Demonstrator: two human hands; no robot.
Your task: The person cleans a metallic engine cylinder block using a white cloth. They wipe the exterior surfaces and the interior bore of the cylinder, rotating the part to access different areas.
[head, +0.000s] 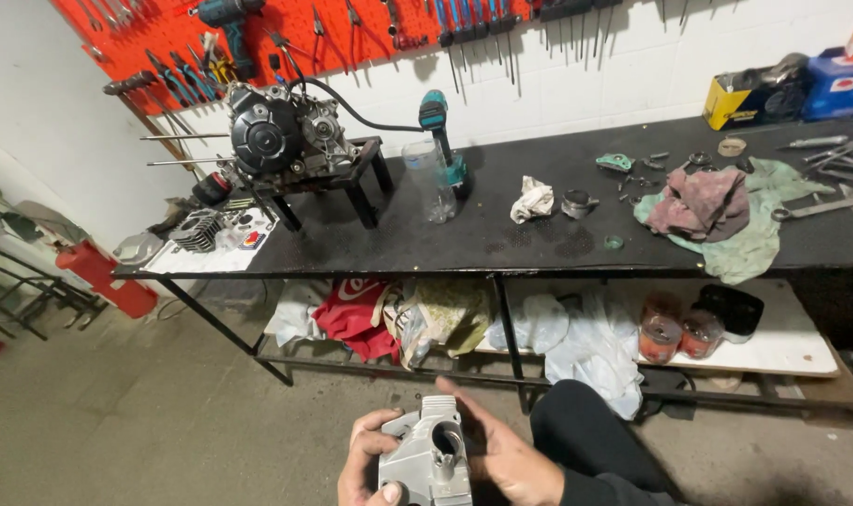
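- The left hand (365, 459) is curled round the left side of a grey cast-metal engine part (429, 459), thumb pressed on its lower front face, gripping it firmly.
- The right hand (501, 450) lies half open against the part's right side, fingers stretched up and leftward behind it, palm cupping rather than clenching.
- The engine part is dull silver aluminium, blocky, with a round bore in its upper face and ribbed edges; its long axis runs roughly upright, the narrower end pointing away toward the bench. It sits low at centre, above the person's dark-trousered knee (585, 440).
- Beyond stands a black workbench (501, 245) with a motorcycle engine (281, 136) on a small stand, a teal cordless drill (442, 131), a clear plastic bottle (429, 183) and crumpled rags (703, 206).
- A red pegboard (164, 33) of hand tools hangs on the white wall.
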